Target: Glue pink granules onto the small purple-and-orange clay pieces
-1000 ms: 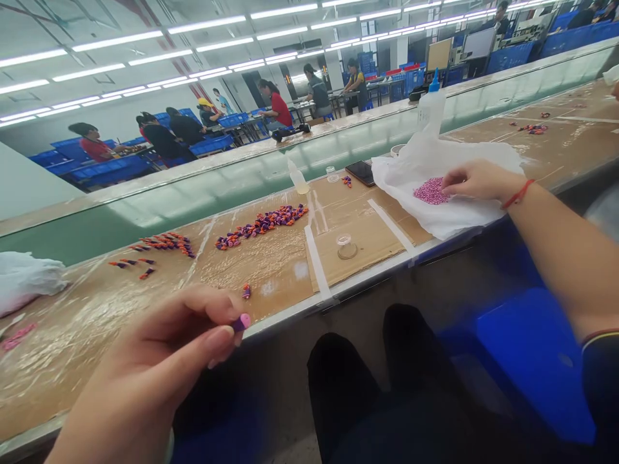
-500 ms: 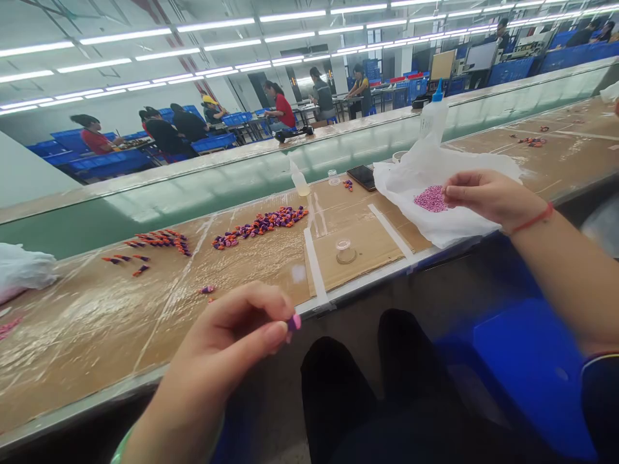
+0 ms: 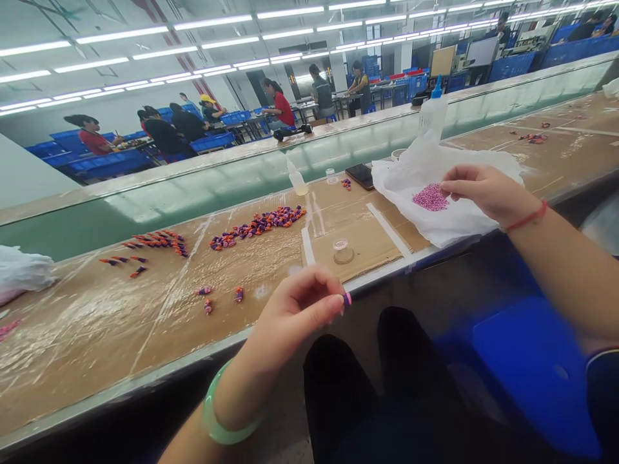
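My left hand (image 3: 314, 303), with a green bangle on its wrist, pinches a small purple and pink piece (image 3: 347, 299) just in front of the bench edge. My right hand (image 3: 476, 187) hovers at the pile of tiny pink beads (image 3: 430, 198), thumb and fingertips pressed together. Whatever lies between those fingertips is too small to make out. The beads rest on a crumpled white plastic sheet (image 3: 401, 187). Left of my left hand, a few purple and orange pieces (image 3: 238, 294) lie apart on the bench. A small clear cup (image 3: 341, 246) sits on the taped cardboard.
Many purple and orange pieces are heaped (image 3: 261, 224) mid-bench, others in rows (image 3: 159, 241) farther left. Behind stand a small squeeze bottle (image 3: 296, 180), a phone (image 3: 360, 175) and a large blue-capped bottle (image 3: 432, 113). A white bag (image 3: 24, 270) lies far left. People work beyond.
My left hand has moved right and slightly up with its piece, uncovering loose pieces on the bench. My right hand stays at the beads, almost unmoved.
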`<state>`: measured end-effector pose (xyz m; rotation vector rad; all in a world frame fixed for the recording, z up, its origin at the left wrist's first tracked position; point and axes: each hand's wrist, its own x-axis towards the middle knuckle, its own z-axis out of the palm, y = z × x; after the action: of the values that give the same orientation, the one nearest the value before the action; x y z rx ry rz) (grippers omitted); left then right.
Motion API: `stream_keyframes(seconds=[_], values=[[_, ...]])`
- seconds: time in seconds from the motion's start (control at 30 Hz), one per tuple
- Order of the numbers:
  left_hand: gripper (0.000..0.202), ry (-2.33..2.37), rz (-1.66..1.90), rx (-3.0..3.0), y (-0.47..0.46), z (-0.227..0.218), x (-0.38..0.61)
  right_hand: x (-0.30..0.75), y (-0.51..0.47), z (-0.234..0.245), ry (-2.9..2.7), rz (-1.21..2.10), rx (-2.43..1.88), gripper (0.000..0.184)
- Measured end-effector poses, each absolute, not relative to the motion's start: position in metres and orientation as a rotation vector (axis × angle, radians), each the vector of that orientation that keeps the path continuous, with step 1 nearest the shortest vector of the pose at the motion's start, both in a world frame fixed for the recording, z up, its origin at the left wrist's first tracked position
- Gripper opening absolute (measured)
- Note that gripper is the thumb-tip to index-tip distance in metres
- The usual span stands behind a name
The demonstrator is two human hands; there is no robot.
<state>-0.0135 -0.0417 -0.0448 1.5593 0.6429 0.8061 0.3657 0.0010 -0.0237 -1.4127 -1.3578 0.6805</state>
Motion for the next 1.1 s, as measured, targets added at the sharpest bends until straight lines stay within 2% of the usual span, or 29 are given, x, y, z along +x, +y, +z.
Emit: stream_keyframes(seconds=[0.2, 0.5, 0.63, 0.8, 1.1], values=[[0.023, 0.640, 0.798, 1.533, -0.038, -0.052, -0.011, 0.362, 0.004, -0.034, -1.102, 0.770, -1.237, 0.023], [0.024, 0.625, 0.782, 1.510, -0.037, -0.054, -0.006, 0.333, -0.024, -0.032, -1.175, 0.820, -0.973, 0.037], [0.026, 0.627, 0.777, 1.503, -0.036, -0.055, -0.005, 0.322, -0.032, -0.036, -1.236, 0.788, -0.974, 0.033], [0.028, 0.643, 0.797, 1.487, -0.038, -0.052, 0.003, 0.305, -0.044, -0.037, -1.215, 0.832, -0.962, 0.037], [0.010, 0.626, 1.133, 1.690, -0.049, -0.044, 0.060, 0.240, -0.066, -0.044, -1.091, 1.041, -0.778, 0.022]])
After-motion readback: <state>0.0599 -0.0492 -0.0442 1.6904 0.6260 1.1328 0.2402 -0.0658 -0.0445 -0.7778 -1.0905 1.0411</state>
